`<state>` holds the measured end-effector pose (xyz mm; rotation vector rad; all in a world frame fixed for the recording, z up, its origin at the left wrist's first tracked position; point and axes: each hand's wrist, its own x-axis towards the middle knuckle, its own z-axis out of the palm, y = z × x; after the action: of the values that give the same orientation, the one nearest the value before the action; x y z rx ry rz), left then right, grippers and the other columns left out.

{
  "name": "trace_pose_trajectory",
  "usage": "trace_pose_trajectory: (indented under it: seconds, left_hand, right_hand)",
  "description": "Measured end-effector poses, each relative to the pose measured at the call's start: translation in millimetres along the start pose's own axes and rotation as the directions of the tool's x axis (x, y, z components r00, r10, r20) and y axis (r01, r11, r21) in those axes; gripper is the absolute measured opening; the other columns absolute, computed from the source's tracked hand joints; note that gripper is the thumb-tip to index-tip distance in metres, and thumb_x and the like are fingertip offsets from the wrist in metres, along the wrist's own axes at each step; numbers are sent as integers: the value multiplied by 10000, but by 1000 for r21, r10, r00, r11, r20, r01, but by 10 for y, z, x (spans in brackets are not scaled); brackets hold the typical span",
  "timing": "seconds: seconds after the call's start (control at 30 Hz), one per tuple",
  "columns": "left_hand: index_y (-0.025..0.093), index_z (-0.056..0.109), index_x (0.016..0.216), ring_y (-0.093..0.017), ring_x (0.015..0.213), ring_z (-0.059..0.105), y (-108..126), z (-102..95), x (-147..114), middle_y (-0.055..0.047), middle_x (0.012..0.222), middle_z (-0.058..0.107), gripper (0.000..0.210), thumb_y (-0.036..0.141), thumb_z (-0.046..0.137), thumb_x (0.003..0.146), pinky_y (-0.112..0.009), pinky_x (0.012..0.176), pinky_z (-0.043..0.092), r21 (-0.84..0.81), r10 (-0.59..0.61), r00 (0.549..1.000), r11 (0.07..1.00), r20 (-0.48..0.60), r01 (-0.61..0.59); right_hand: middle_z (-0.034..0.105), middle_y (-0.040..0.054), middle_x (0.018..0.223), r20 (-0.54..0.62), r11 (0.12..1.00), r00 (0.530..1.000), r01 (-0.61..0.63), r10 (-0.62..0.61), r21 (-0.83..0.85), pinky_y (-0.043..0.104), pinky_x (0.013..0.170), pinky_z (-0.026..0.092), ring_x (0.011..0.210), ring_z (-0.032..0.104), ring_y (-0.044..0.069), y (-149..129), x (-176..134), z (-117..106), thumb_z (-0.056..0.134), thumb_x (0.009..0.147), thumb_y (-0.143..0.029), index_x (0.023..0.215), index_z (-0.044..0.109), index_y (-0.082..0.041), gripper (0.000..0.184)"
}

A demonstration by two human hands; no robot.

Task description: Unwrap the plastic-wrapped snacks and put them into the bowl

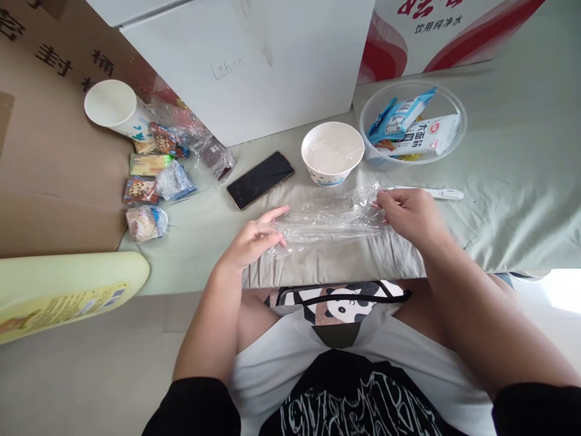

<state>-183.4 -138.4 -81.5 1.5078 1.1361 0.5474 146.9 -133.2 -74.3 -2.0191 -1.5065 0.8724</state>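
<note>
A crinkled sheet of clear plastic film (331,227) is stretched sideways between my hands, just above the cloth. My right hand (406,212) pinches its bunched right end between thumb and fingers. At the left end, my left hand (258,236) has its thumb and lower fingertips closed on the film, with the index finger stretched out. A white paper bowl (333,151) stands right behind the film, its mouth shiny as if lined or covered with clear plastic. Partly hidden behind my right hand lies a slim tool with a white handle (447,194).
A black phone (261,180) lies left of the bowl. A clear plastic tub (460,130) with snack packets stands to the right. Several wrapped snacks (149,165) and a tilted paper cup (113,106) sit at far left. White box (254,66) and cardboard (54,157) rise behind.
</note>
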Motion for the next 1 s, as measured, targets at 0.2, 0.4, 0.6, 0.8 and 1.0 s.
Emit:
trace_pose_trajectory:
  seconds: [0.2, 0.4, 0.6, 0.8, 1.0]
  left_hand:
    - [196, 765, 634, -313, 1147, 694, -35, 46, 35, -120, 1230, 769, 408, 514, 638, 857, -461, 1049, 495, 48, -74, 986, 995, -149, 82]
    - [178, 741, 830, -245, 989, 721, -91, 110, 96, -104, 988, 798, 330, 505, 696, 826, -363, 887, 536, -82, -17, 947, 997, -322, -10]
    - [204, 582, 858, -177, 756, 690, -75, 151, 106, -7, 734, 697, 219, 315, 720, 729, -281, 708, 505, -86, -48, 939, 996, -341, 20]
    - [208, 575, 796, -134, 675, 549, -53, 208, 84, 19, 719, 603, 60, 210, 574, 736, -272, 673, 437, 299, 127, 933, 954, -337, -23]
    - [223, 521, 736, -120, 540, 424, -41, 184, 101, 55, 591, 462, 80, 148, 543, 718, -267, 566, 364, 385, 131, 885, 921, -446, 58]
  right_hand:
    - [773, 24, 814, 25, 993, 1000, -8, 11, -121, 322, 692, 409, 640, 637, 207, 47, 56, 40, 540, 881, -277, 987, 670, -232, 173]
    - [756, 37, 764, 10, 980, 1000, 19, -18, -198, 345, 716, 396, 783, 682, 277, 79, 65, 75, 526, 863, -253, 982, 653, -243, 174]
    - [759, 47, 784, 13, 987, 1000, 25, -23, -156, 358, 717, 407, 734, 672, 269, 86, 67, 76, 516, 839, -250, 1018, 625, -232, 210]
    - [740, 51, 775, -4, 972, 1000, -4, 3, -237, 339, 671, 362, 803, 666, 299, 51, 57, 44, 532, 799, -223, 1099, 601, -238, 308]
    - [716, 60, 780, -9, 926, 998, -55, 56, -373, 314, 622, 312, 752, 628, 290, -15, 52, -6, 540, 792, -249, 1154, 600, -234, 367]
